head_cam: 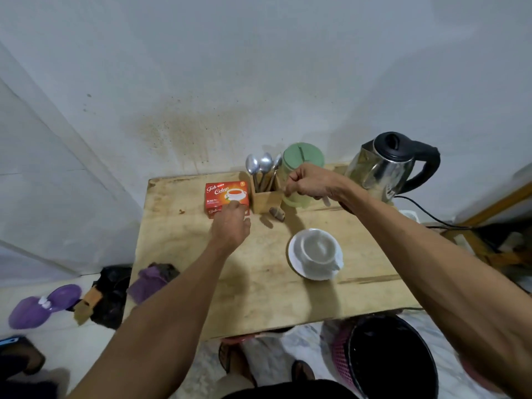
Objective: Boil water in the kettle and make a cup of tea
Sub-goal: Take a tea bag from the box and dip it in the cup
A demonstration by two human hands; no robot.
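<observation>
The left hand (pixel 230 228) hides its own fingers at the red cardboard tea box (pixel 224 194) — I cannot tell its grip. A small brown tea bag (pixel 277 213), blurred, dangles at 11 o'clock from the white ceramic cup (pixel 316 249) — the right hand (pixel 308 182) above, fingers curled, pinches its faint string. A shiny steel kettle (pixel 383 168) stands at 1 o'clock on the pale wooden surface (pixel 259 298).

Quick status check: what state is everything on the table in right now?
Kettle: upright, lid shut.
Cup: upright on saucer, looks empty.
Tea bag: dangling in air under right hand.
Tea box: flat, left hand on it.
Green jar: lid on.
Spoons: upright in holder.
</observation>
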